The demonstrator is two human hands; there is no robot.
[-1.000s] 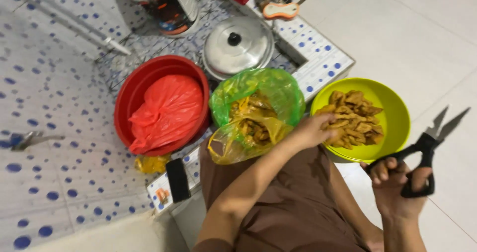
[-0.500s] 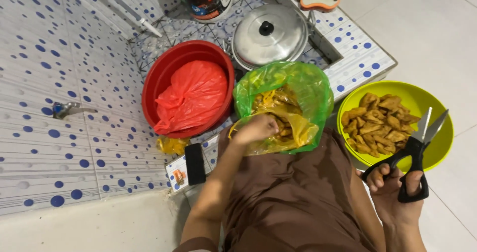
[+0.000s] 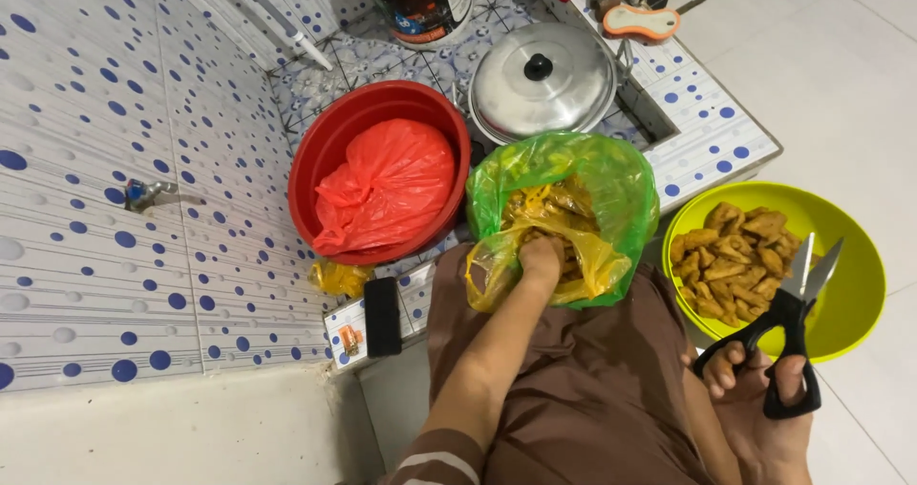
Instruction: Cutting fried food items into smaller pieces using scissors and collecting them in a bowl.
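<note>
My left hand reaches down into a green plastic bag that holds yellow-brown fried pieces; the fingers are buried among them, so I cannot see what they grip. My right hand holds black-handled scissors with the blades slightly apart, pointing up over a yellow-green bowl. The bowl holds a pile of cut fried pieces. The bag rests on my lap, on brown cloth.
A red basin with a red plastic bag sits left of the green bag. Behind are a steel pot with lid, a dark container and a tap on the dotted tile wall. A black phone lies on the ledge.
My left hand moved from the yellow-green bowl to the green bag and pushed down into it. The scissors stayed in my right hand. The view shifted to the left.
</note>
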